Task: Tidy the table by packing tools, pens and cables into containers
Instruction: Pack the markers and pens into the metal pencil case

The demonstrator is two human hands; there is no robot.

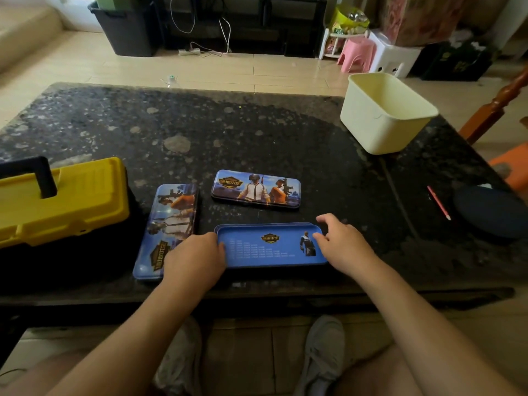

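gripping the tin [271, 248] by its two ends, left hand [197, 258] and right hand [344, 244] curl fingers over its rim near the table's [257, 132] front edge. the left hand hides a second tin's [168, 224] corner; the toolbox [65, 195] is cut off at left; a pencil [438, 202] lies far right.

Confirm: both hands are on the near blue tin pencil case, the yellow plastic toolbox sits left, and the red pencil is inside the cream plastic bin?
One error: the head view shows the thin red pencil lying on the speckled black stone table, not inside the cream plastic bin. The rest stands.
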